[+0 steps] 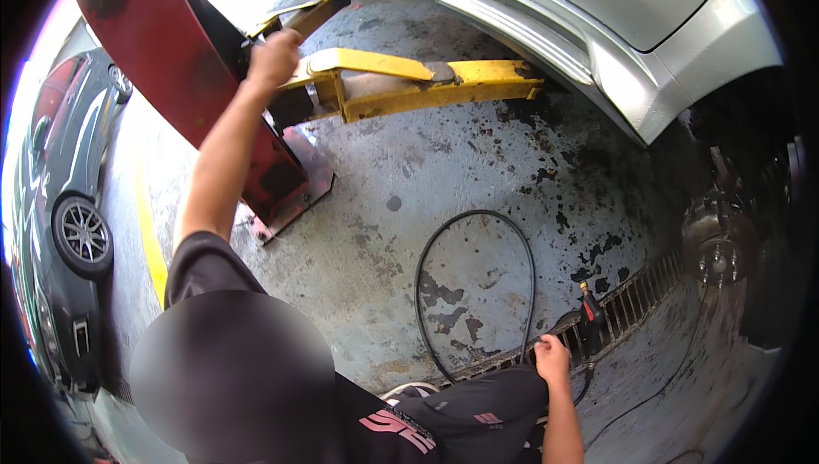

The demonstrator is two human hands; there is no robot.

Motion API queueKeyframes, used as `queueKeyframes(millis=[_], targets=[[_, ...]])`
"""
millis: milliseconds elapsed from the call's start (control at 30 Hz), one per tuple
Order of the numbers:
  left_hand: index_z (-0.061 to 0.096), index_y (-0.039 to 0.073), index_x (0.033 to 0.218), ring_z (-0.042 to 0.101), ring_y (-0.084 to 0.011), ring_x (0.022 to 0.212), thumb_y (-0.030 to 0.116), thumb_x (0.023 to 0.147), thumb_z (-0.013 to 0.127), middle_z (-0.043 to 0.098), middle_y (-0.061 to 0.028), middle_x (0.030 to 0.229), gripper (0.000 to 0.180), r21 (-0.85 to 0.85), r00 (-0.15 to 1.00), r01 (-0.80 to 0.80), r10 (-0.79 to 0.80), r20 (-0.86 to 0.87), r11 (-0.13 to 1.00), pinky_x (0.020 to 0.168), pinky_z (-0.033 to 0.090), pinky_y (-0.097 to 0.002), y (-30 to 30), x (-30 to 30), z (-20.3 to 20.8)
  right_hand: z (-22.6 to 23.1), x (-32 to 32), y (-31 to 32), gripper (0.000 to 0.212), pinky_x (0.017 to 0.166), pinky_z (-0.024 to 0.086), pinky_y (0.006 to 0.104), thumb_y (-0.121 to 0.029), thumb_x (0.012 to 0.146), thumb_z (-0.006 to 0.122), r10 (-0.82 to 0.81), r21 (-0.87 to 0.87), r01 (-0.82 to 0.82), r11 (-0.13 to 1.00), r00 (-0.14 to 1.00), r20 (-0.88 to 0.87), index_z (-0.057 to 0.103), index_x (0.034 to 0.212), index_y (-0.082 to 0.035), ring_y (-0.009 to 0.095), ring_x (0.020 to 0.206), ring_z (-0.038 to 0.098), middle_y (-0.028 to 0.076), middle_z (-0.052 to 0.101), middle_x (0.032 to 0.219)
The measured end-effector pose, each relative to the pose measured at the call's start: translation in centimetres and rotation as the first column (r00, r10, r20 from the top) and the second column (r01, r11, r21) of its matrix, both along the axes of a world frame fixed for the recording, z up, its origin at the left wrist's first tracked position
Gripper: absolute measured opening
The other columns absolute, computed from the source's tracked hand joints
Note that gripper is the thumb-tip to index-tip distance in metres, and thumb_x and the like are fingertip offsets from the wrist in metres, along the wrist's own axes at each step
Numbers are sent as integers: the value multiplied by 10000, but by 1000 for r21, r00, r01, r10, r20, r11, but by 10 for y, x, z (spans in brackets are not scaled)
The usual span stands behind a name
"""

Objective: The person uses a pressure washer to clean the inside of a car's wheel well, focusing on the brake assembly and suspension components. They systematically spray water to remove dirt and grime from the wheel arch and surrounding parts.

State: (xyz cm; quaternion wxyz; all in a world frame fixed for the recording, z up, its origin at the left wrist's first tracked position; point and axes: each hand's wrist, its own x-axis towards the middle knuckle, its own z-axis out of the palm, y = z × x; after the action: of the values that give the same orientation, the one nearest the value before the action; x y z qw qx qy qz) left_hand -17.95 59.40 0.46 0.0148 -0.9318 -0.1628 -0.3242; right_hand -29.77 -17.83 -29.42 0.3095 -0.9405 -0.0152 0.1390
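Observation:
My left arm reaches up to the red lift post [200, 63]. My left hand [275, 56] is closed in a fist beside the post, just above the inner end of a yellow lift arm [435, 93]. What it grips is hidden by the fingers. Low at the right, my right hand [553, 356] hangs by my dark shorts [478, 417], its fingers curled in. Whether anything small lies in them cannot be made out. Nearest to it are a black hose [418, 285], looped on the floor, and a black-and-red tool [591, 310] with a brass-coloured end.
A silver car [589, 3] is at the upper right, its bare wheel hub [719, 251] showing studs. A slotted drain grate [640, 298] crosses the worn grey floor [367, 200]. The post's base plate [294, 195] juts out. Another car [64, 165], dark, stands at far left.

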Motion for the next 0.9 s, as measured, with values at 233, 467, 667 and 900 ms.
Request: queueKeyframes(millis=[233,467,667,900], targets=[[712,59,1058,686,-368,1057,48,885,582,725,-194,1079,217,273,938,-315,342,-54,909,902,553,-469,96,3,84,23,-12,-21,256,783,563,422,-214,837,727,-97,-165,90,982,995,-34,725,1021,-36,336,823,720,168,734,860],[727,89,1024,596,-283,1196,70,893,603,724,-84,1146,182,225,881,-386,430,-199,895,933,549,-444,44,0,-8,20,-20,-42,251,780,572,398,-237,845,743,-121,-41,120,992,993,-15,725,974,-23,298,815,739,167,745,844],[677,81,1136,626,-323,1175,74,920,529,703,-118,1186,261,220,872,-388,434,-225,895,958,537,-460,68,-33,-20,11,-13,-24,156,701,545,343,-143,853,725,-108,26,107,994,993,43,720,935,-10,206,720,698,117,719,782],[599,24,1309,617,-388,1166,61,903,492,662,-210,1238,421,165,988,-111,90,128,980,1030,479,-479,39,-28,-44,0,-13,-46,244,826,573,380,-203,899,738,-84,183,73,980,995,56,703,1065,-28,253,896,740,143,753,954]])
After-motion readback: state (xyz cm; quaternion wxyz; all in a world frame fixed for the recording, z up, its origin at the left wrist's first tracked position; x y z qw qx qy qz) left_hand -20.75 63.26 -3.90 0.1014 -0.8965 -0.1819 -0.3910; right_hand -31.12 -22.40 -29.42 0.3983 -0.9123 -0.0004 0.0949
